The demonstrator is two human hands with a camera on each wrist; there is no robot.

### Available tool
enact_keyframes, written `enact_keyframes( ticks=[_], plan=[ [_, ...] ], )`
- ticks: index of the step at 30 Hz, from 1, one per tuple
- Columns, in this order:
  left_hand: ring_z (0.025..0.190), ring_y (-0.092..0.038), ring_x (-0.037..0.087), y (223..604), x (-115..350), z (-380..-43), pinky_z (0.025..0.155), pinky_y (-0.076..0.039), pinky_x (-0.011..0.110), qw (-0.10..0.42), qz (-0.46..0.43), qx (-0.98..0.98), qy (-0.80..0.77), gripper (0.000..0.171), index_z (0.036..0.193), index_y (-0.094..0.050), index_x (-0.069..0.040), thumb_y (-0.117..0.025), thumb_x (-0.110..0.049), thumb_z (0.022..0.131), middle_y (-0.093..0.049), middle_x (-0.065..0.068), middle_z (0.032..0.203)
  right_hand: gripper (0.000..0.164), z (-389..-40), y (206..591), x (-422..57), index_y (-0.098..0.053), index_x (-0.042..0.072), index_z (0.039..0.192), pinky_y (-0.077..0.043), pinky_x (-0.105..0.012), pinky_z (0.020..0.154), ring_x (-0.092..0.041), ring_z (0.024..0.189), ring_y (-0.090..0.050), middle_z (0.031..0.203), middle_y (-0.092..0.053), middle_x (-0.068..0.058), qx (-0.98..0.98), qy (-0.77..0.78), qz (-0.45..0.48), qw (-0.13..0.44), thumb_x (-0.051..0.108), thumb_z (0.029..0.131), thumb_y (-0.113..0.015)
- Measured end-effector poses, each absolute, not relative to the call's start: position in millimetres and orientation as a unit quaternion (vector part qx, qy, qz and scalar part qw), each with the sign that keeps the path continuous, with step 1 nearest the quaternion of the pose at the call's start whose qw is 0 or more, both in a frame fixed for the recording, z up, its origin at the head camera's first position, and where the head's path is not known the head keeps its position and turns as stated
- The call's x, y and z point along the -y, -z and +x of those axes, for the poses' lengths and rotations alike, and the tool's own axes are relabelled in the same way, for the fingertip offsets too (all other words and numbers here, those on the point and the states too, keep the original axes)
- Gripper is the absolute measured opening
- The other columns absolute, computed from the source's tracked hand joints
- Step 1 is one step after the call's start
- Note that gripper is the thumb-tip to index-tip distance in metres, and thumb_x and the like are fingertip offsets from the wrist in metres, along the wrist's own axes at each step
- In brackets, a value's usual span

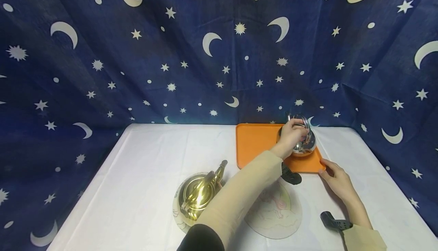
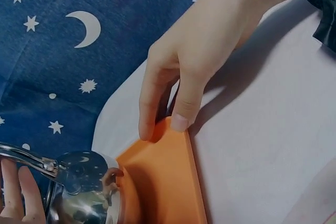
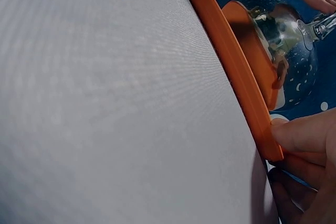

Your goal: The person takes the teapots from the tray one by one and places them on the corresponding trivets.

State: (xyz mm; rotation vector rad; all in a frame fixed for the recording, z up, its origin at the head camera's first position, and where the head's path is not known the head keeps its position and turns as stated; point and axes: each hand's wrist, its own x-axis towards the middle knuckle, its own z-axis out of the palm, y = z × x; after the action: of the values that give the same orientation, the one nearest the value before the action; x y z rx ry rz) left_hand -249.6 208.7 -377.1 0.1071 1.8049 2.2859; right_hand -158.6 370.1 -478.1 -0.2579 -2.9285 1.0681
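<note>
Now your white-clothed worktop (image 1: 143, 175) carries the orange tray (image 1: 256, 144) at the far right, and the silver kettle (image 1: 302, 144) stands on that tray's right end. Your left hand (image 1: 291, 135) reaches across, fingers curled round the kettle's handle. Your right hand (image 1: 337, 178) pinches the tray's near right corner, thumb on its rim.

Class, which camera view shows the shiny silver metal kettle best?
The head view: the silver metal kettle sits whole on the flat orange plastic tray, the left hand on its handle. Both wrist views show only part of it beside the tray's edge.
</note>
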Motion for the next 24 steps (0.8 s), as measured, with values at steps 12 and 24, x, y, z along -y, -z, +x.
enact_keyframes(
  ticks=[12,24],
  plan=[
    [0.072,-0.061,0.014,380.9,-208.6,-252.1,0.079,-0.058,0.037,0.098,0.048,-0.624,-0.774,0.026,0.103,-0.064,-0.006,-0.063,0.009,0.082,-0.068,0.014,0.084,0.054,-159.0,479.4,-369.3,-0.032,-0.008,0.144,-0.027,-0.065,0.106,-0.055,0.133,-0.028,0.146,-0.031,-0.036,0.935,-0.345,-0.085,0.006,0.023,0.101,-0.044],
    [0.073,-0.061,0.013,381.2,-206.2,-251.8,0.076,-0.058,0.034,0.093,0.064,-0.632,-0.766,0.026,0.106,-0.065,-0.004,-0.064,0.007,0.083,-0.068,0.018,0.089,0.053,-158.2,481.2,-369.3,-0.032,-0.008,0.143,-0.029,-0.065,0.104,-0.055,0.133,-0.029,0.145,-0.032,-0.036,0.933,-0.348,-0.087,0.009,0.021,0.101,-0.044]
  ],
)
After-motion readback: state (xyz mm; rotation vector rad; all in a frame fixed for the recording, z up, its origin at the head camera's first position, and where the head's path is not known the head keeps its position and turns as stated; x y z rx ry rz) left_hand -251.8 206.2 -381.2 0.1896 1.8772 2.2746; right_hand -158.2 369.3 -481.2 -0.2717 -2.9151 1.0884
